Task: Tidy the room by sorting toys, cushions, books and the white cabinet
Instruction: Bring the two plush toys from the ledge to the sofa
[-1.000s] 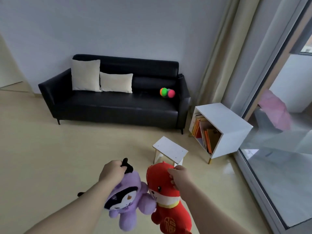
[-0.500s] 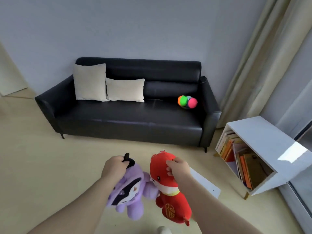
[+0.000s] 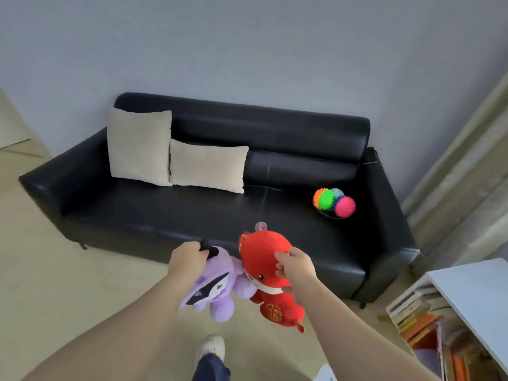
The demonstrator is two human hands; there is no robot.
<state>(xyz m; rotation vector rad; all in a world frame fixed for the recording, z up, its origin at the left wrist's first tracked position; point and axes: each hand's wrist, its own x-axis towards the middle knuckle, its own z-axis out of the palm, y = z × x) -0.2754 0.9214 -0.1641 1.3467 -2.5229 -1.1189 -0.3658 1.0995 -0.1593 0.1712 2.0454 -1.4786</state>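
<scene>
Two plush toys are in the air in front of the sofa, one in each hand. The purple plush toy [image 3: 220, 295] hangs from the left hand [image 3: 187, 259], whose fingers are curled tightly round the black tip on top of the toy's head. The body hangs below the fist with its long axis about vertical. The red plush toy [image 3: 261, 259] is held by the right hand [image 3: 298, 270], which grips the head from the right side with the fingers bent over the face. The thumb is hidden. Its body also hangs down under the hand. The two toys touch each other at the side, between the two hands.

In my judgement the next move depends on one relation. The seat of the black sofa [image 3: 165, 215] lies straight ahead of both hands, beyond the toys. Both hands seem about equally near to it. The right one is on the side of the spiky balls [image 3: 334, 202], which lie on the seat near the right armrest.

Two beige cushions [image 3: 138, 147] lean against the backrest on the left part, side by side and touching. At the right edge is the white cabinet [image 3: 472, 292] with books [image 3: 412, 317] inside, well apart from the toys. Below, a shoe [image 3: 210, 349] is on the pale floor [image 3: 68, 284].
</scene>
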